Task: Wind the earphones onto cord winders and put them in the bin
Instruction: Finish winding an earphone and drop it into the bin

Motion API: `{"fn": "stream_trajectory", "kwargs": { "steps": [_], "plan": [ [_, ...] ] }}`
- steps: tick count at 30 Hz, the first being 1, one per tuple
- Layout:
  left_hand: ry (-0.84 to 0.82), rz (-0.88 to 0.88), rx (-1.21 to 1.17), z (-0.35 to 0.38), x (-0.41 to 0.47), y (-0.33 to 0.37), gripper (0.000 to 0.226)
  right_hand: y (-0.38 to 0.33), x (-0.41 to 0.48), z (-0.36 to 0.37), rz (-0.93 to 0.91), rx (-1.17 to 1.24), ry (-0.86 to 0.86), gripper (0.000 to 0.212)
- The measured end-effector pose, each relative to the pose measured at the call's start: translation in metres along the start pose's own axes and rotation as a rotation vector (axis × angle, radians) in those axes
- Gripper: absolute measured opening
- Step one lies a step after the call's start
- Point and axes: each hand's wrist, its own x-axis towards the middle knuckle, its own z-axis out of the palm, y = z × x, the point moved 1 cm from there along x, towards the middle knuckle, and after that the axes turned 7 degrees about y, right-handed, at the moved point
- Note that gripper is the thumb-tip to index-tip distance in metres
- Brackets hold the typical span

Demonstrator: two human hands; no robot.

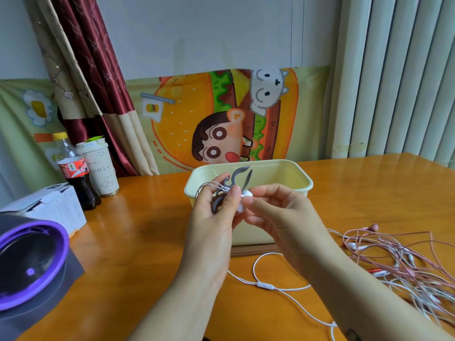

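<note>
The left grip (214, 217) pinches the grey cord winder (231, 179). The white earbud (246, 194) is pressed to it, pinched by the right grip (278, 217), in front of the bin (305, 185). Its cord (264, 286) (thin, limp, probably snag-prone) trails over the table (369, 183) and is likely best guided close to the winder.

The pale paper cup (101, 166) bears two short lines of handwritten Chinese characters above a small doodle, too small to read with certainty. The cola bottle's red label (73, 169) carries white lettering and the white box (57, 209) fine print, neither legible.
</note>
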Motion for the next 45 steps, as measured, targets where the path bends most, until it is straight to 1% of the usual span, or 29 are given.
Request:
{"fn": "stream_trajectory", "kwargs": {
  "steps": [7,11,14,16,18,20,24,26,27,29,31,33,34,36,38,40,42,45],
  "plan": [
    [0.028,-0.093,-0.057,0.000,-0.001,0.002,0.047,0.001,-0.001,0.001,-0.056,-0.047,0.042,0.012],
    [0.069,-0.170,-0.073,-0.003,-0.002,0.002,0.032,0.003,0.001,-0.001,-0.065,-0.060,0.039,0.013],
    [0.066,-0.226,-0.080,-0.004,-0.001,0.004,0.030,0.005,0.003,-0.003,-0.050,-0.066,0.021,0.015],
    [0.038,-0.257,-0.080,-0.006,0.001,0.006,0.025,0.003,0.005,-0.006,-0.004,-0.062,-0.033,0.023],
    [-0.016,-0.288,-0.078,-0.008,0.004,0.010,0.022,-0.001,0.008,-0.012,0.045,-0.121,-0.122,0.037],
    [-0.098,-0.315,-0.033,-0.013,0.009,0.013,0.026,-0.007,0.011,-0.019,0.036,-0.250,-0.162,0.041],
    [-0.319,-0.345,0.196,-0.024,0.012,0.018,0.033,-0.019,0.020,-0.039,-0.118,-0.313,-0.024,0.037],
    [-0.423,-0.372,0.264,-0.026,0.011,0.021,0.035,-0.023,0.021,-0.041,-0.213,-0.382,-0.048,0.032],
    [-0.480,-0.376,0.308,-0.027,0.010,0.023,0.036,-0.023,0.021,-0.040,-0.252,-0.421,-0.105,0.031],
    [-0.603,-0.339,0.448,-0.026,0.008,0.025,0.032,-0.021,0.014,-0.031,-0.293,-0.491,-0.285,0.029],
    [-0.705,-0.285,0.563,-0.024,0.005,0.028,0.025,-0.017,0.007,-0.022,-0.235,-0.567,-0.462,0.034],
    [-0.790,-0.258,0.645,-0.023,0.002,0.031,0.018,-0.013,0.004,-0.018,-0.169,-0.630,-0.536,0.044],
    [-0.818,-0.257,0.681,-0.023,0.001,0.032,0.016,-0.012,0.004,-0.018,-0.173,-0.678,-0.533,0.048],
    [-0.826,-0.260,0.725,-0.024,0.001,0.032,0.019,-0.012,0.005,-0.018,-0.225,-0.778,-0.528,0.055],
    [-0.822,-0.254,0.743,-0.025,0.002,0.031,0.025,-0.011,0.005,-0.018,-0.268,-0.838,-0.538,0.056],
    [-0.832,-0.261,0.722,-0.026,0.002,0.033,0.025,-0.011,0.005,-0.018,-0.303,-0.868,-0.518,0.057],
    [-0.834,-0.270,0.684,-0.027,0.004,0.034,0.023,-0.009,0.006,-0.018,-0.318,-0.856,-0.506,0.059],
    [-0.851,-0.251,0.638,-0.027,0.004,0.038,0.021,-0.004,0.009,-0.019,-0.301,-0.736,-0.499,0.058]
  ]
}}
